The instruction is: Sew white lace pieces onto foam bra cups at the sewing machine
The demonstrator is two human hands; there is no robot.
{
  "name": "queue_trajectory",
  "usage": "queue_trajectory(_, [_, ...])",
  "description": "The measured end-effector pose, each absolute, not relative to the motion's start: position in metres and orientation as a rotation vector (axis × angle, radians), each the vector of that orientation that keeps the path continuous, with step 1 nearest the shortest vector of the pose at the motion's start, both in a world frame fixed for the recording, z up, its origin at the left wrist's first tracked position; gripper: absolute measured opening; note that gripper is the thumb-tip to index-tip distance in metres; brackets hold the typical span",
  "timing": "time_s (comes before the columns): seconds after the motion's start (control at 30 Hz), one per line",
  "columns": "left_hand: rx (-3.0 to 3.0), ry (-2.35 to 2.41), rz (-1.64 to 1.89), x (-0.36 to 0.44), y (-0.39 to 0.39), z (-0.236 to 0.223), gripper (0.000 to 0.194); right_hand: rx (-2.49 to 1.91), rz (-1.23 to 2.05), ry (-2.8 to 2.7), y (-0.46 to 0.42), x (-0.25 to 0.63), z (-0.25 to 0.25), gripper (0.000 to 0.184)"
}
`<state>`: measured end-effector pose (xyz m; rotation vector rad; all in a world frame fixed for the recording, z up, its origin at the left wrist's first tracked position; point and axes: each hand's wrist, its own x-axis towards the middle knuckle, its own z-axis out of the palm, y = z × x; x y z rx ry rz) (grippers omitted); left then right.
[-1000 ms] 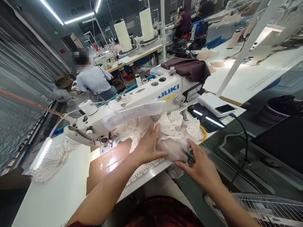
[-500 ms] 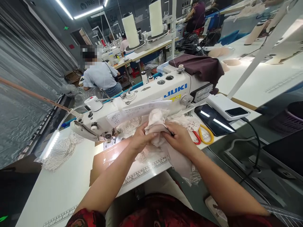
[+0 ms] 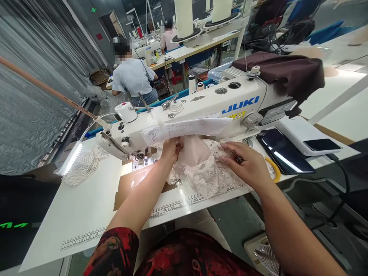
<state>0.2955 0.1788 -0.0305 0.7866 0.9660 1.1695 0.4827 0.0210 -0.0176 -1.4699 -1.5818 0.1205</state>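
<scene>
Beige lace fabric (image 3: 205, 168) with a smooth, cup-like patch lies partly spread on the sewing table, in front of the sewing machine (image 3: 198, 101). My left hand (image 3: 171, 151) pinches its left side beneath the machine arm; the fingertips are partly hidden. At the fabric's right side, my right hand (image 3: 250, 163) is closed around a small dark tool (image 3: 238, 158), too covered to name exactly. Its thumb and forefinger are at the lace edge. Left of my left hand are the lit needle and presser foot (image 3: 140, 160).
Handwritten paper (image 3: 186, 128) hangs on the machine arm. A dark tablet (image 3: 284, 149), a white device (image 3: 307, 134) and a yellow scissor handle (image 3: 273, 168) lie at right. More lace (image 3: 82, 166) sits at left. A co-worker (image 3: 133, 76) sits beyond the machine.
The bunched fabric has come down and opened out on the table. My hands have moved apart, the right one rightward. The view has shifted, bringing the machine further right in the picture.
</scene>
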Motion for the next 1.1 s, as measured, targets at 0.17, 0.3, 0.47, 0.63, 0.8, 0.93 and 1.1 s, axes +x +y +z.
queue_trajectory(0.17, [0.979, 0.952, 1.159, 0.293, 0.176, -0.014, 0.034, -1.562, 0.088, -1.533, -0.005, 0.491, -0.036, 0.032])
queue_trajectory(0.3, [1.669, 1.028, 1.069, 0.256, 0.133, 0.002, 0.046, -1.582, 0.219, -1.376, -0.015, 0.486, -0.033, 0.028])
queue_trajectory(0.47, [2.287, 1.109, 0.410, 0.229, 0.086, -0.016, 0.064, -1.511, 0.632, -1.411, 0.009, 0.459, -0.023, 0.049])
queue_trajectory(0.63, [2.500, 0.987, 0.336, 0.256, 0.110, -0.036, 0.062, -1.407, 0.734, -1.414, 0.037, 0.432, -0.018, 0.028])
queue_trajectory(0.8, [2.377, 0.704, 0.460, 0.258, 0.136, -0.011, 0.043, -1.228, 0.796, -1.136, 0.023, 0.432, -0.019, 0.024])
queue_trajectory(0.93, [1.965, 0.784, 0.704, 0.240, 0.114, 0.005, 0.043, -1.202, 0.819, -1.217, 0.007, 0.429, -0.022, 0.026])
queue_trajectory(1.1, [1.287, 0.678, 0.484, 0.220, 0.082, 0.012, 0.044, -0.957, 0.941, -1.854, 0.004, 0.402, -0.015, 0.022])
